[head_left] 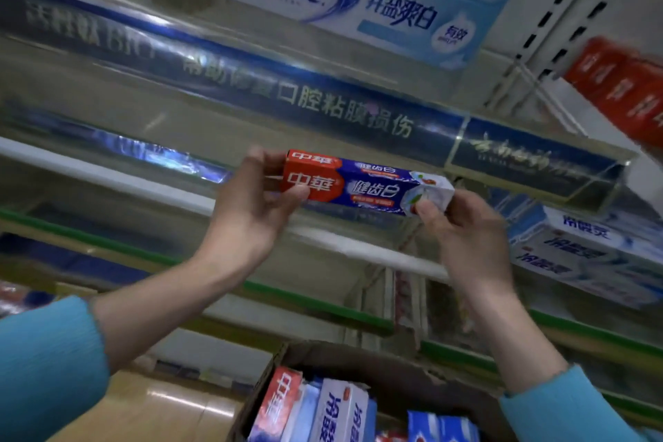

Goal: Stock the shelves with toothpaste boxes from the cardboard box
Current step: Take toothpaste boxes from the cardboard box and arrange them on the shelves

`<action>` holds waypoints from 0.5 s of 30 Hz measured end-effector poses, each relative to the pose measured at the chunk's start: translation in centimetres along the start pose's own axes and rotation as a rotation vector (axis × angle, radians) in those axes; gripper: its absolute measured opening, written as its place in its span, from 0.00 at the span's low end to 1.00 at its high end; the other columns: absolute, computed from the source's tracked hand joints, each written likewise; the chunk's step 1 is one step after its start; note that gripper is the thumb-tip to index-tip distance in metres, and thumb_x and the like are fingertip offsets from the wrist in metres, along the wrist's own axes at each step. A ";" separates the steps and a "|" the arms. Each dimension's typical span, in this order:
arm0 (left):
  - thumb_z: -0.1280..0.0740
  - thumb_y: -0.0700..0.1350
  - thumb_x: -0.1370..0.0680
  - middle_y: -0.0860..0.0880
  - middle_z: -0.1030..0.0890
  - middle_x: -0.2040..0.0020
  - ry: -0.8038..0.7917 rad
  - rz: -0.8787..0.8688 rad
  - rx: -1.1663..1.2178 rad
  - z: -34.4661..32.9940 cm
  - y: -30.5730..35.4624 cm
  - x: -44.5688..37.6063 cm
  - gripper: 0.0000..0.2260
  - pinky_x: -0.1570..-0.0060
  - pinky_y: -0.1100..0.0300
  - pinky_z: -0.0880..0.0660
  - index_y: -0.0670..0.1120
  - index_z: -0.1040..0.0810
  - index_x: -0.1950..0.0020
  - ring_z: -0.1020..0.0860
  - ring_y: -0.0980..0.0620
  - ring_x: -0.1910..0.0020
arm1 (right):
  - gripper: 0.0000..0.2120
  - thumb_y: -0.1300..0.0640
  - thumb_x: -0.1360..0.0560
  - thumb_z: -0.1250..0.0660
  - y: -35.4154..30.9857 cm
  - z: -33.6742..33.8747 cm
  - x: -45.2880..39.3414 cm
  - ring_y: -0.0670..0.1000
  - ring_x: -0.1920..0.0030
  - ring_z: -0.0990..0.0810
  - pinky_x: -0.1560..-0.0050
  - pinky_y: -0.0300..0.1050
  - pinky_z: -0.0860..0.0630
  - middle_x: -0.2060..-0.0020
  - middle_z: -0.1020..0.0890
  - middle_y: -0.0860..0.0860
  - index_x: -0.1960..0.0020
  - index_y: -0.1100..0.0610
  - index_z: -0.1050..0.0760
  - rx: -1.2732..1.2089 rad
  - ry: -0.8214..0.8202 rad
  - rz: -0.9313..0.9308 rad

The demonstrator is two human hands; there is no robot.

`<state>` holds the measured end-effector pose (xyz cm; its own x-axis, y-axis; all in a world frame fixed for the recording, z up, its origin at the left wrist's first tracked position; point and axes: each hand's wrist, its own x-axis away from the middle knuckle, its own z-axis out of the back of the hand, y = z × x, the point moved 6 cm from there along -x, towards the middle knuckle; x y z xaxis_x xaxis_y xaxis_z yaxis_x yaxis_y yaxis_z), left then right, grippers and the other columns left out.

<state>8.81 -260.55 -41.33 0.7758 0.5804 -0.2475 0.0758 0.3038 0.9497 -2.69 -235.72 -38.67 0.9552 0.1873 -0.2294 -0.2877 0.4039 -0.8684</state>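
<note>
While both hands hold it level before shelf front rail point(323, 237), one red-blue toothpaste box point(362, 183): left hand point(251, 212) grips red end, right hand point(462, 230) pinches white end. Cardboard box point(344, 362) below: about five boxes visible. Upper shelf: two white-blue boxes point(358, 0).

toothpaste box point(362, 183) — glossy printed card | cardboard box point(405, 370) — matt, rough | shelf guard point(251, 90) — clear shiny plastic

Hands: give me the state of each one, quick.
Left hand: holding the red end of the toothpaste box.
Right hand: pinching the box's white end.
</note>
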 end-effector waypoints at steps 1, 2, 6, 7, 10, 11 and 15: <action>0.26 0.43 0.24 0.58 0.19 0.49 -0.002 -0.033 -0.046 -0.4 -0.1 -0.9 0.14 0.46 0.55 0.20 0.56 0.28 0.46 0.17 0.56 0.49 | 0.06 0.54 0.24 0.28 0.3 0.0 -0.5 0.38 0.54 0.17 0.54 0.37 0.23 0.55 0.15 0.42 0.47 0.51 0.19 0.023 0.010 0.026; 0.26 0.41 0.23 0.59 0.19 0.50 0.001 -0.066 -0.093 -0.7 -0.1 -1.8 0.14 0.47 0.57 0.20 0.54 0.28 0.45 0.18 0.59 0.51 | 0.06 0.53 0.24 0.29 0.6 -0.2 -1.0 0.39 0.54 0.17 0.54 0.37 0.24 0.55 0.15 0.42 0.47 0.52 0.18 0.035 0.008 0.052; 0.27 0.40 0.23 0.55 0.19 0.53 0.024 -0.177 -0.194 -1.6 0.3 -4.7 0.12 0.54 0.67 0.25 0.48 0.25 0.42 0.19 0.58 0.56 | 0.07 0.50 0.22 0.31 1.4 -1.0 -2.8 0.37 0.59 0.18 0.59 0.34 0.25 0.61 0.16 0.40 0.49 0.52 0.17 0.123 0.002 0.146; 0.27 0.42 0.23 0.53 0.18 0.52 0.029 -0.180 -0.245 -2.0 0.3 -5.5 0.12 0.54 0.65 0.26 0.47 0.24 0.41 0.19 0.55 0.56 | 0.08 0.49 0.22 0.31 1.7 -1.0 -3.6 0.37 0.61 0.19 0.62 0.34 0.27 0.62 0.17 0.39 0.48 0.52 0.17 0.149 0.029 0.139; 0.27 0.48 0.23 0.48 0.16 0.47 0.027 -0.097 -0.386 -3.4 -0.4 -8.3 0.14 0.45 0.57 0.25 0.46 0.23 0.39 0.19 0.48 0.46 | 0.14 0.48 0.21 0.32 2.6 -0.8 -5.7 0.46 0.58 0.18 0.61 0.39 0.28 0.60 0.15 0.47 0.45 0.56 0.17 0.196 0.092 0.093; 0.27 0.48 0.23 0.47 0.16 0.45 0.025 -0.081 -0.395 -3.9 -0.6 -9.0 0.15 0.41 0.53 0.24 0.47 0.22 0.39 0.20 0.46 0.43 | 0.14 0.47 0.21 0.32 2.8 -0.8 -6.2 0.49 0.57 0.17 0.59 0.40 0.28 0.58 0.15 0.49 0.45 0.57 0.17 0.207 0.111 0.085; 0.29 0.47 0.22 0.42 0.17 0.44 0.065 -0.069 -0.417 -5.2 -0.7 -10.1 0.13 0.41 0.53 0.25 0.49 0.21 0.38 0.22 0.41 0.40 | 0.12 0.49 0.21 0.32 2.9 -0.8 -7.7 0.50 0.55 0.17 0.56 0.43 0.24 0.57 0.16 0.51 0.47 0.57 0.17 0.165 0.151 0.085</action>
<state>-2.34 -262.67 -40.45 0.7357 0.5902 -0.3321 -0.1439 0.6155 0.7749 -10.84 -236.67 -39.80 0.9231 0.0955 -0.3725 -0.3630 0.5357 -0.7624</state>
